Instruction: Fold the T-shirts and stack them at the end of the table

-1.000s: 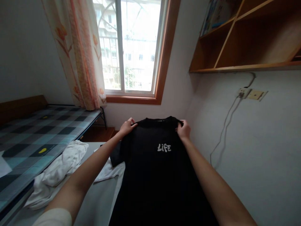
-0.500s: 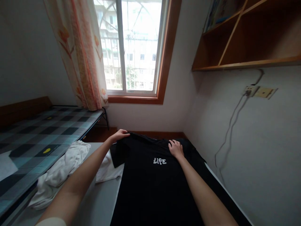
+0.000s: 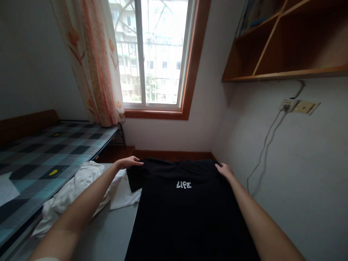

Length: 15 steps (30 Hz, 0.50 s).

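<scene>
A black T-shirt (image 3: 187, 217) with white lettering on its chest lies spread over a light grey surface (image 3: 108, 232). At its far left shoulder, my left hand (image 3: 131, 162) pinches the cloth, with the left sleeve hanging below. My right hand (image 3: 225, 170) grips the far right shoulder, its fingertips closed on the fabric. The lower part of the shirt runs out of view toward me. A white cloth (image 3: 123, 192) lies partly under the left sleeve, and a crumpled white garment (image 3: 70, 195) is beside my left forearm.
To the left stands a bed with a checked mattress (image 3: 67, 145) and a sheet of paper (image 3: 8, 188). A wooden shelf (image 3: 282, 72) juts from the right wall above a socket (image 3: 289, 105) with a hanging cord. A curtain (image 3: 100, 72) hangs beside the window.
My right hand has moved right, from lying flat on the shirt to gripping its right shoulder. My left hand has shifted slightly left and down. The shirt's top now looks straighter.
</scene>
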Each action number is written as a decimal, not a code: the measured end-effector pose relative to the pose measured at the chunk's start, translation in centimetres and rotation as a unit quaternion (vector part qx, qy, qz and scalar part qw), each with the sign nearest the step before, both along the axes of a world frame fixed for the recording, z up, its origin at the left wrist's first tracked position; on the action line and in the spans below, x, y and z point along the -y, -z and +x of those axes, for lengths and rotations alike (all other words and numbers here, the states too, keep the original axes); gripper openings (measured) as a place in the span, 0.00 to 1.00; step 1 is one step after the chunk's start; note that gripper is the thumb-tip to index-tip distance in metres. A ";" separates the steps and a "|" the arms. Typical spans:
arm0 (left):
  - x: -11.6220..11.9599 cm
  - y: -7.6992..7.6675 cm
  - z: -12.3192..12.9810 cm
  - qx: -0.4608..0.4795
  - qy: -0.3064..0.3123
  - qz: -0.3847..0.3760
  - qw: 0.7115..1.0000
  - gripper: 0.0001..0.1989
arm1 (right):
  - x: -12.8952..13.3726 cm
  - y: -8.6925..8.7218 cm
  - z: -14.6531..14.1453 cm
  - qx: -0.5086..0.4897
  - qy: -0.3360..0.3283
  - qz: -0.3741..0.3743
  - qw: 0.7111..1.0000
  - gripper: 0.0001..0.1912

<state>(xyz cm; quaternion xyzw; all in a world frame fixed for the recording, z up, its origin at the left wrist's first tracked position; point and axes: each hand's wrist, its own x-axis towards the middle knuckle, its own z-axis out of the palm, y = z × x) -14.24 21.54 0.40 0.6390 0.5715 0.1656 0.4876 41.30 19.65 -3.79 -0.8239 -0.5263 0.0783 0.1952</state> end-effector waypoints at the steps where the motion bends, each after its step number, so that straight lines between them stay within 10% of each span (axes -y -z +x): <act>1: 0.3 -0.2 -0.4 0.046 0.009 -0.014 0.999 0.29 | 0.1 0.0 1.0 -0.013 -0.012 -0.011 1.000 0.23; 4: 0.5 -0.3 -1.3 0.123 -0.005 -0.011 0.992 0.29 | 0.7 0.3 2.8 -0.023 -0.044 -0.013 0.999 0.18; 15: -0.9 1.4 0.1 -0.191 -0.038 0.148 0.970 0.18 | 1.2 -0.5 0.4 -0.039 -0.046 0.033 0.998 0.15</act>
